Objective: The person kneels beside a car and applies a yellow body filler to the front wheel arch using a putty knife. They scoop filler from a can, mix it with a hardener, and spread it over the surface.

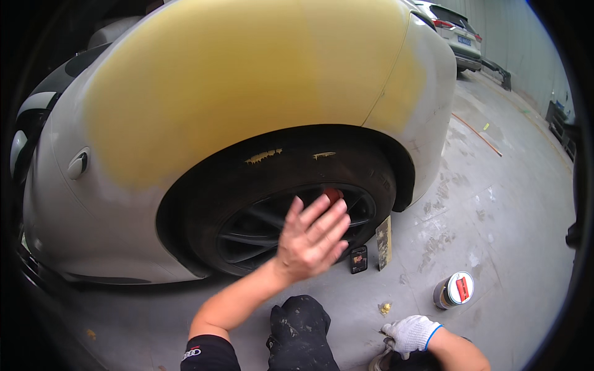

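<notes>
My bare left hand (314, 238) is raised in front of the car wheel (247, 238), its fingers stretched out and slightly apart. Just past the fingertips shows a dark red patch (333, 195); I cannot tell whether it belongs to the wheel. Above the hand, the white car body (124, 232) carries a broad yellow sanded-looking area (247, 74). My right hand (413, 335), in a white knit glove with a blue cuff, is low beside my shoe, with its fingers curled. A thin greyish piece shows at its fingertips, too small to name.
A phone (359, 260) and a smeared flat board (384, 242) lean by the tire. A round can (455, 290) with a red piece on its lid stands right of them. A yellow lump (385, 308) lies on the floor. Farther off are an orange rod (476, 133) and another car (455, 34).
</notes>
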